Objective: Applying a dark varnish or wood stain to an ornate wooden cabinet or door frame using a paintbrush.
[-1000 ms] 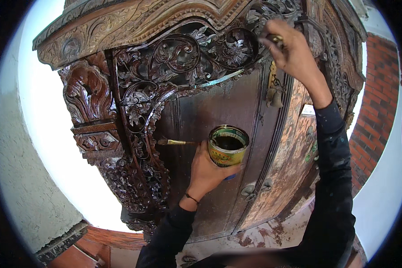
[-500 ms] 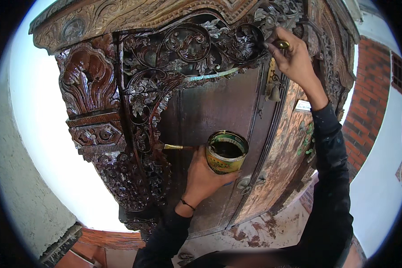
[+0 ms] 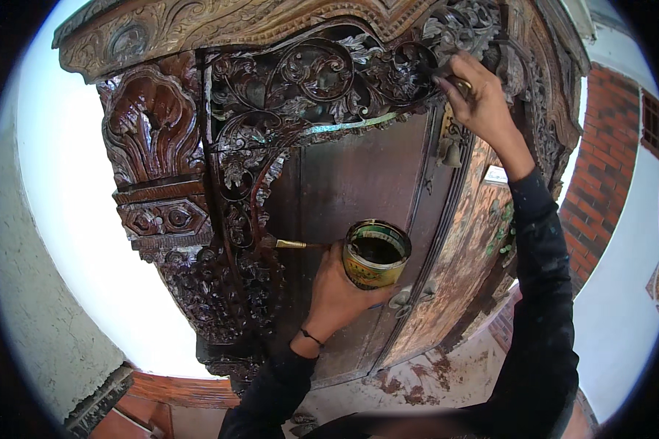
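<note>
My left hand (image 3: 334,296) is closed around a small round can (image 3: 373,274) of dark liquid, its rim smeared. The same hand grips a thin paintbrush (image 3: 293,244) with a gold ferrule, which points left toward the carving. Higher up, my right hand (image 3: 484,102) pinches another brush (image 3: 464,88); a gold-coloured part shows by the fingers. Its dark tip lies against the openwork scroll carving (image 3: 315,80), and exactly where the bristles touch is hard to make out. Much of the carving looks dark and glossy, and a pale greenish strip (image 3: 351,126) runs along its lower edge.
Behind the can stands a dark wooden door panel (image 3: 359,179) with metal ring handles (image 3: 401,298). A small bell (image 3: 451,155) hangs below my right hand. A carved column (image 3: 150,132) stands at left, a brick wall (image 3: 604,154) at right. The floor (image 3: 424,380) has brown stains.
The view has shifted slightly. My left hand, the can and the thin brush appear a little farther right and lower. My right hand keeps its brush at the carving, with its fingers slightly turned.
</note>
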Available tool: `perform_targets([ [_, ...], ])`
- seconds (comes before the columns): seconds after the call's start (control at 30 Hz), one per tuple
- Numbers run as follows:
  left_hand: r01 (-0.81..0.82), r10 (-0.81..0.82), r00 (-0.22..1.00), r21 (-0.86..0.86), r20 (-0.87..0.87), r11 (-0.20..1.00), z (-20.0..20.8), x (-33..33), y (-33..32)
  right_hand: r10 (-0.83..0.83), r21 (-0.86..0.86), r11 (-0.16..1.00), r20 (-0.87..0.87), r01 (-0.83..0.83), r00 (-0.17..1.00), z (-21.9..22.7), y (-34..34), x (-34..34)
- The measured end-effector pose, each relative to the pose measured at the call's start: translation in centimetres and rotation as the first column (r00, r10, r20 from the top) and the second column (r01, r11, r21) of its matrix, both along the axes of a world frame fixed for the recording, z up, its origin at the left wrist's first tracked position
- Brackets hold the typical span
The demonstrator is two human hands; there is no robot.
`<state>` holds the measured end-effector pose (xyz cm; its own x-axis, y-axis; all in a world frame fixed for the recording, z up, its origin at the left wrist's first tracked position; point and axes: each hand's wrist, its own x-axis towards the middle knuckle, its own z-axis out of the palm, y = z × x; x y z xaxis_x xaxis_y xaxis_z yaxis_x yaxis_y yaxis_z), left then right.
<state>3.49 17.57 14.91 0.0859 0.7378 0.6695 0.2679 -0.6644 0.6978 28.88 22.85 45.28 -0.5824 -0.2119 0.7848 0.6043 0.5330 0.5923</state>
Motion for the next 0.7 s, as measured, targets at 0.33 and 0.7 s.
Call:
perform_targets([
  [0.33,-0.052,0.051,0.998,-0.027,-0.023,0.998,-0.4,-1.3,-0.5,-0.148,-0.097,0.987,-0.222,0.129,0.964,2.7,-1.9,-1.3],
  [0.7,-0.003,0.002,1.000,-0.034,-0.023,0.999,0.0,-0.9,-0.3,-0.107,-0.205,0.976,-0.185,0.069,0.977,1.7,-0.9,0.0],
])
